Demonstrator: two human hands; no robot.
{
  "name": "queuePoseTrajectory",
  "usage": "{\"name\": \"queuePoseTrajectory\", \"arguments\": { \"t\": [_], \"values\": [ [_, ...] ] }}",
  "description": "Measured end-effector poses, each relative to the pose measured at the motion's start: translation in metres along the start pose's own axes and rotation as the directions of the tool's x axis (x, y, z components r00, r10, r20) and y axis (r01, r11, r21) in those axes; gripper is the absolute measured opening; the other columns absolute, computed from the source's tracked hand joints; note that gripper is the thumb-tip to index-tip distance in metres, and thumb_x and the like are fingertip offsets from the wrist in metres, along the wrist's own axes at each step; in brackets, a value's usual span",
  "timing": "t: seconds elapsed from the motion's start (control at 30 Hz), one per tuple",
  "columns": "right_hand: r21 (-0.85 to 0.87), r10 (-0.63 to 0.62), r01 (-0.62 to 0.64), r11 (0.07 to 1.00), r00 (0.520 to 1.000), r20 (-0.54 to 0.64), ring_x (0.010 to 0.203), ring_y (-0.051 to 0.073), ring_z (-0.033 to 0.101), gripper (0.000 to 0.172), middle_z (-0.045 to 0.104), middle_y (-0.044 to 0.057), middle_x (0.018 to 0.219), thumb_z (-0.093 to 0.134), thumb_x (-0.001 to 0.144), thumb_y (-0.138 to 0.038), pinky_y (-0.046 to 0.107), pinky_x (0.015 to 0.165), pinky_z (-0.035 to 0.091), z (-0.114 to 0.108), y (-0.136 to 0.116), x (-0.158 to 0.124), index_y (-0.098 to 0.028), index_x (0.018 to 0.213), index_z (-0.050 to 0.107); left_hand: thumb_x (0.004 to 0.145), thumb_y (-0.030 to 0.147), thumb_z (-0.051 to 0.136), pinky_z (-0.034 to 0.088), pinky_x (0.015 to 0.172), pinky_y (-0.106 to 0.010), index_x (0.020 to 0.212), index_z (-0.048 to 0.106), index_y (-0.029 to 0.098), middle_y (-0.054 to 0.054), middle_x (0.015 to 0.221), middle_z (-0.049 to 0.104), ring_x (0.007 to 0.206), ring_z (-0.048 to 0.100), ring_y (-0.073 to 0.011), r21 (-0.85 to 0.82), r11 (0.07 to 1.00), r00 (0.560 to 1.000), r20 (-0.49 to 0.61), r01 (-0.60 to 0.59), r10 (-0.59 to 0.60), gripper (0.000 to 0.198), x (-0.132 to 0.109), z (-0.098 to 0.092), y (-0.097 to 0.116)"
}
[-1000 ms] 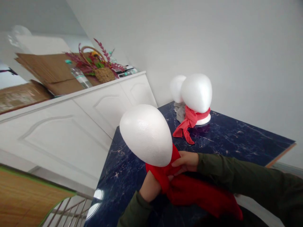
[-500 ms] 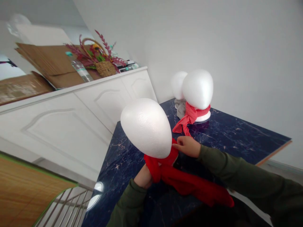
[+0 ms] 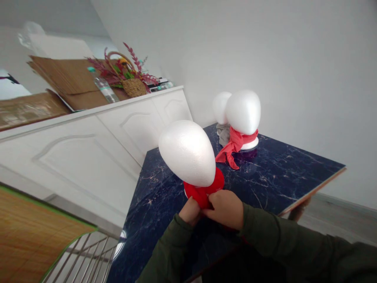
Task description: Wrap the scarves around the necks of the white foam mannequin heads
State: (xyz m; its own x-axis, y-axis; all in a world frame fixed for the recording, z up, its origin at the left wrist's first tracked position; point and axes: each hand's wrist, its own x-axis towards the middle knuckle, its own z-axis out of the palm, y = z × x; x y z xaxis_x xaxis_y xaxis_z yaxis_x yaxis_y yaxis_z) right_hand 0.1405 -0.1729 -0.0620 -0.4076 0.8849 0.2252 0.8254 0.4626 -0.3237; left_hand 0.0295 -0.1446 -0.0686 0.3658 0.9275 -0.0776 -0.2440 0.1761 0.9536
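Two bare hands meet at the front of a red scarf, the left hand and the right hand each closed on its cloth, though most fingertips are hidden among the folds. The red scarf passes around the neck of a white foam head, just beneath its smooth, egg-shaped top, which leans over to the left. Dark green sleeves cover both forearms. Under the work lies a dark blue, marble-patterned table. Farther back on it, near the wall, stands a second foam head with a coral scarf knotted around its neck, the ends trailing onto the tabletop. Partly behind that, a third foam head has grey cloth at its base. Off to the left runs a white cabinet, bearing a wicker basket of flowers, a clear bottle and brown cardboard. Nearer, at lower left, a wood-patterned panel with a green edge adjoins metal bars.
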Motion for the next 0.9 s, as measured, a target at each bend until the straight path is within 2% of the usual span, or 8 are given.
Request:
{"name": "queuePoseTrajectory", "arguments": {
  "t": [0.17,0.27,0.33,0.47,0.6,0.77,0.83,0.9],
  "values": [
    [-0.109,0.035,-0.040,0.993,0.998,-0.047,0.062,0.017,0.057,0.024,0.063,0.008,0.067,0.042,0.076,-0.030,0.026,0.055,0.032,0.001,0.019,0.000,-0.015,0.067,0.059,0.069,0.023,0.060,0.050,0.070,-0.030,0.101,0.058,0.015,-0.005,0.080,0.066,0.078,0.061,-0.0195,-0.081,0.996,0.997,0.068,0.045,-0.040,0.033,0.000,-0.018,0.002],
    [-0.172,0.090,-0.104,0.980,0.992,-0.087,0.062,0.016,0.056,0.023,0.062,0.007,0.067,0.040,0.076,-0.027,0.026,0.055,0.029,-0.012,0.045,-0.004,-0.016,0.067,0.057,0.068,0.019,0.059,0.046,0.049,-0.021,0.069,0.060,0.013,0.002,0.047,0.056,0.045,0.054,-0.0104,-0.134,0.988,0.997,-0.021,0.076,-0.080,0.006,0.001,-0.045,0.016],
    [-0.210,0.139,-0.156,0.965,0.986,-0.096,0.062,0.016,0.055,0.021,0.061,0.007,0.067,0.040,0.076,-0.027,0.025,0.054,0.028,-0.024,0.065,-0.002,-0.016,0.067,0.056,0.066,0.018,0.057,0.042,0.042,-0.018,0.056,0.055,0.013,0.005,0.037,0.048,0.036,0.047,-0.0076,-0.173,0.984,0.990,-0.118,0.051,-0.072,0.012,0.000,-0.068,0.026],
    [-0.218,0.168,-0.179,0.959,0.983,-0.071,0.062,0.015,0.054,0.017,0.060,0.005,0.067,0.043,0.073,-0.027,0.025,0.054,0.027,-0.035,0.103,0.013,-0.016,0.069,0.056,0.062,0.015,0.059,0.047,0.051,-0.023,0.076,0.062,0.011,-0.003,0.062,0.066,0.052,0.060,-0.0148,-0.087,0.991,0.978,-0.173,0.104,-0.118,0.015,-0.003,-0.110,0.039],
    [-0.127,0.172,-0.179,0.976,0.983,-0.067,0.066,0.015,0.053,0.017,0.059,0.005,0.072,0.046,0.070,-0.025,0.024,0.058,0.032,-0.019,0.124,0.035,-0.015,0.077,0.057,0.059,0.016,0.067,0.049,0.058,-0.027,0.088,0.061,0.011,-0.009,0.078,0.068,0.062,0.063,-0.0184,0.051,0.988,0.981,-0.135,0.147,-0.138,0.029,0.000,-0.132,0.031],
    [-0.076,0.057,-0.071,0.995,0.984,-0.169,0.099,0.021,0.045,0.029,0.056,0.012,0.102,0.045,0.072,-0.023,0.030,0.086,0.031,0.022,0.108,0.050,-0.011,0.094,0.060,0.049,0.014,0.075,0.046,0.079,-0.031,0.098,0.058,0.017,-0.010,0.101,0.063,0.089,0.061,-0.0213,0.188,0.981,0.933,-0.343,-0.049,0.112,0.053,0.022,-0.141,0.010],
    [-0.041,0.010,-0.018,0.999,0.983,-0.183,0.104,0.022,0.042,0.027,0.054,0.013,0.105,0.043,0.073,-0.020,0.031,0.091,0.028,0.036,0.096,0.055,-0.010,0.091,0.061,0.047,0.016,0.076,0.042,0.089,-0.033,0.099,0.058,0.016,-0.010,0.106,0.061,0.100,0.056,-0.0235,0.234,0.968,0.950,-0.272,-0.089,0.153,0.054,0.029,-0.142,0.006],
    [0.080,0.065,-0.050,0.996,0.979,-0.192,0.101,0.021,0.045,0.025,0.056,0.013,0.100,0.040,0.073,-0.017,0.031,0.091,0.029,0.044,0.088,0.062,-0.009,0.085,0.062,0.050,0.021,0.075,0.040,0.091,-0.038,0.102,0.057,0.015,-0.011,0.105,0.062,0.101,0.055,-0.0260,0.217,0.973,0.981,-0.160,-0.075,0.111,0.056,0.032,-0.143,0.004]
  ]
}}
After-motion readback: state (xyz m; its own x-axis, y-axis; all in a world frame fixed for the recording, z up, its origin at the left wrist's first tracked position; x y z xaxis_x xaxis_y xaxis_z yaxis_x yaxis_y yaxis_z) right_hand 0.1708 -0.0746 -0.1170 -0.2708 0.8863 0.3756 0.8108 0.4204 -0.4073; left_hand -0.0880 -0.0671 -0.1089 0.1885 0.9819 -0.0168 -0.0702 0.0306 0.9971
